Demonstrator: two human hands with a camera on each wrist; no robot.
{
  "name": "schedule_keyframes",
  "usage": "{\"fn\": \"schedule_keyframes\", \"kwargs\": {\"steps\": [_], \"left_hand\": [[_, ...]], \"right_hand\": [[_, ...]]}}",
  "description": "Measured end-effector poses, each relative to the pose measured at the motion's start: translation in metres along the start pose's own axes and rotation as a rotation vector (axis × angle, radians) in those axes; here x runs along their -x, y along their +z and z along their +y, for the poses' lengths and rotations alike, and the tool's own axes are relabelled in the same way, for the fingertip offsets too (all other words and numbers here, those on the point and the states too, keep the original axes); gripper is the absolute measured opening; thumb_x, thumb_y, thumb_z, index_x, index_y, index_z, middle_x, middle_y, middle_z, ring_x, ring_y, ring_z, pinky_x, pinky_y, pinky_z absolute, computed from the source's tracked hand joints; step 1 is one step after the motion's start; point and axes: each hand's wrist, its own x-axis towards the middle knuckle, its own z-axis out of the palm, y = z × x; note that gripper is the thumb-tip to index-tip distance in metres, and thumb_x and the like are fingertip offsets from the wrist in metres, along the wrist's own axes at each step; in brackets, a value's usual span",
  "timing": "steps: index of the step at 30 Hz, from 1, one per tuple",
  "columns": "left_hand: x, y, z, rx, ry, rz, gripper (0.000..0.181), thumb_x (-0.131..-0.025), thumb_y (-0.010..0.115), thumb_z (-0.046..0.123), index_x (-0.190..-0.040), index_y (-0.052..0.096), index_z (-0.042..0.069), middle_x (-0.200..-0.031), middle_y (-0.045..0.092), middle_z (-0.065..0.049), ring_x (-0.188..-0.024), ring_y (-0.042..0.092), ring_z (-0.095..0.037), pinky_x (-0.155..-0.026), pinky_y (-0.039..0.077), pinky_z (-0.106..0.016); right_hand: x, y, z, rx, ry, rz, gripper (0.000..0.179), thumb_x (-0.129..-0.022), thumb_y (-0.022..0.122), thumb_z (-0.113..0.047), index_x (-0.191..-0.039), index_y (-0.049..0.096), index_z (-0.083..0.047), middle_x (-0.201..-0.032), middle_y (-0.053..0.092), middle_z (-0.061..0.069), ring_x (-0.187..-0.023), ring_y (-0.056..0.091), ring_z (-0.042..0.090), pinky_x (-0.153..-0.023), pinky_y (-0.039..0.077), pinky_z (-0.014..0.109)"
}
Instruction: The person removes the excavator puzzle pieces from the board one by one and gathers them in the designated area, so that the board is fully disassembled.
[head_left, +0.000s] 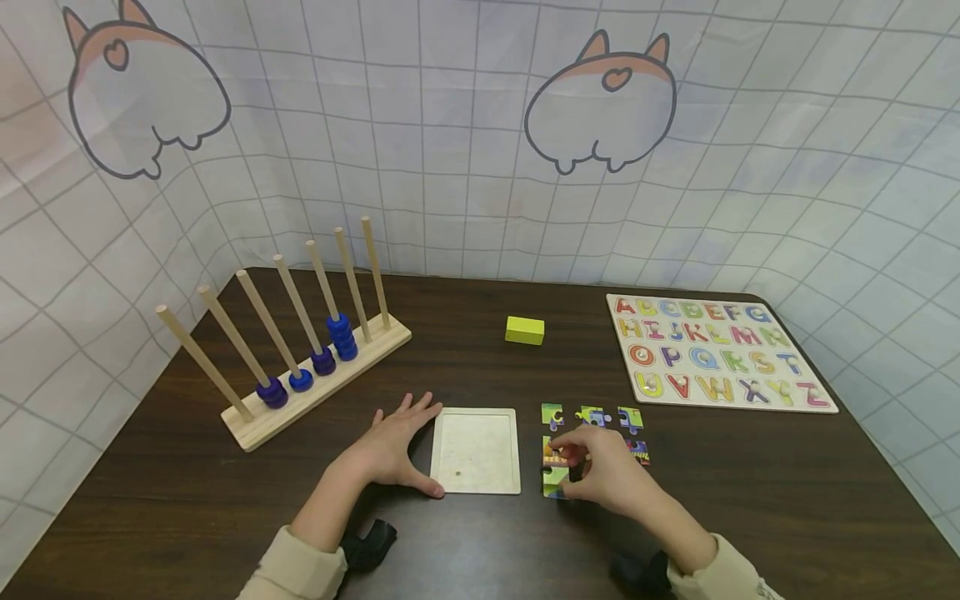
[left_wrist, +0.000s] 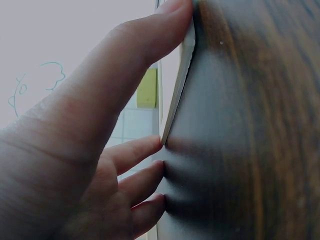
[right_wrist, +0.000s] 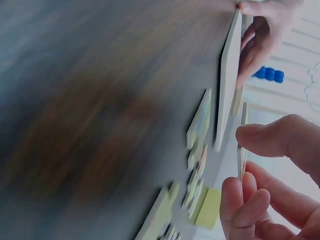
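Observation:
A small square wooden puzzle tray (head_left: 480, 450) lies flat, its pale surface bare. My left hand (head_left: 392, 447) rests along its left side, fingers spread, thumb at the near left corner; the left wrist view has the thumb and a fingertip touching the tray edge (left_wrist: 180, 82). Right of the tray, my right hand (head_left: 611, 471) pinches a thin jigsaw piece (right_wrist: 242, 155) between thumb and fingers, lifted above the table. Under and around that hand lie several colourful jigsaw pieces (head_left: 553, 412), partly hidden by it.
A yellow block (head_left: 524, 331) sits behind the tray. At the back left stands a wooden peg rack (head_left: 322, 383) with blue and purple beads. An alphabet board (head_left: 720, 354) lies at the right. Patterned cloth (head_left: 465, 167) encloses the table's back and sides.

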Motion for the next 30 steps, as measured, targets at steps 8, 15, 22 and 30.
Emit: {"fn": "schedule_keyframes", "kwargs": {"steps": [8,15,22,30], "left_hand": [[0.0,0.0,0.0,0.001,-0.003,-0.002,0.109,-0.054,0.084,0.05,-0.143,0.033,0.012,-0.15,0.02,-0.009,-0.138,0.009,-0.033,-0.102,0.006,-0.064],[0.0,0.0,0.001,0.004,-0.002,0.002,0.109,-0.054,0.084,0.05,-0.142,0.034,0.011,-0.15,0.02,-0.009,-0.138,0.009,-0.033,-0.102,0.006,-0.064],[0.001,0.0,0.001,0.003,-0.005,0.007,0.109,-0.053,0.084,0.05,-0.142,0.034,0.011,-0.15,0.02,-0.009,-0.138,0.01,-0.032,-0.102,0.006,-0.064],[0.0,0.001,0.0,0.003,-0.004,0.005,0.109,-0.054,0.084,0.05,-0.142,0.033,0.012,-0.15,0.02,-0.009,-0.138,0.009,-0.032,-0.102,0.006,-0.064]], "right_hand": [[0.014,-0.01,0.013,-0.005,0.028,0.03,0.036,-0.061,0.077,0.0,-0.096,0.068,0.0,-0.081,0.059,-0.001,-0.07,0.055,0.012,-0.056,0.048,0.023],[0.027,-0.017,0.023,-0.018,0.075,0.041,0.037,-0.062,0.078,-0.001,-0.097,0.068,-0.001,-0.081,0.058,-0.001,-0.07,0.054,0.013,-0.053,0.047,0.021],[0.038,-0.023,0.032,-0.001,0.114,0.05,0.036,-0.061,0.077,0.0,-0.096,0.068,-0.003,-0.083,0.058,-0.001,-0.068,0.053,0.011,-0.05,0.046,0.021],[0.05,-0.03,0.043,0.039,0.131,0.052,0.037,-0.061,0.077,0.001,-0.097,0.068,-0.003,-0.081,0.056,-0.002,-0.067,0.052,0.01,-0.05,0.045,0.021]]}}
